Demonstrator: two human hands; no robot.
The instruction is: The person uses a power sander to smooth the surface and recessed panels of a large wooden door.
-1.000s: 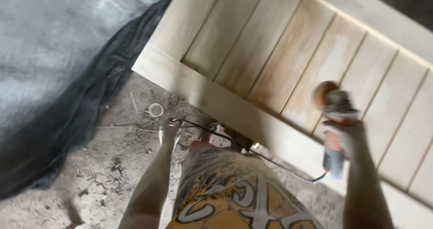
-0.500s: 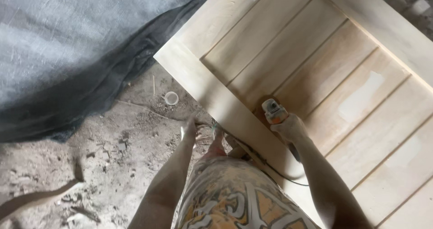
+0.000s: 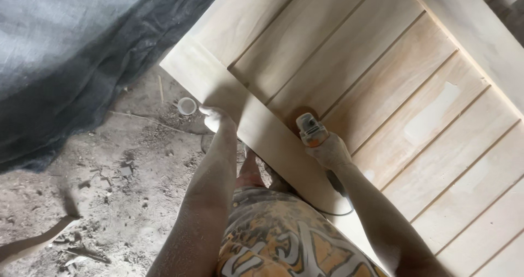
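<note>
The power sander (image 3: pixel 312 129) sits on the pale wooden door panel (image 3: pixel 382 91), on the slatted field just inside the panel's near frame rail. Only its grey head and an orange band show; the rest of its body is covered by the right hand (image 3: pixel 329 152), whose fingers are wrapped closed around the tool. The pad under the head is hidden, so whether it touches the wood cannot be told. A dark cord (image 3: pixel 337 198) runs from behind that hand across the rail and loops toward the person's patterned yellow shorts (image 3: pixel 284 239).

The left hand (image 3: pixel 216 118) is at the outer edge of the same rail, near the panel's corner. It is dusty and blurred, and its fingers are partly masked by the wrist, so whether they grip the edge or merely rest there cannot be told.

The panel is cut off at the top and right of the frame. Beyond its corner, on the dusty ground (image 3: pixel 109 189), lies a small white round lid (image 3: pixel 187 106), and farther out a dark grey sheet (image 3: pixel 71 53) covers the ground. A foot below the rail is mostly hidden.
</note>
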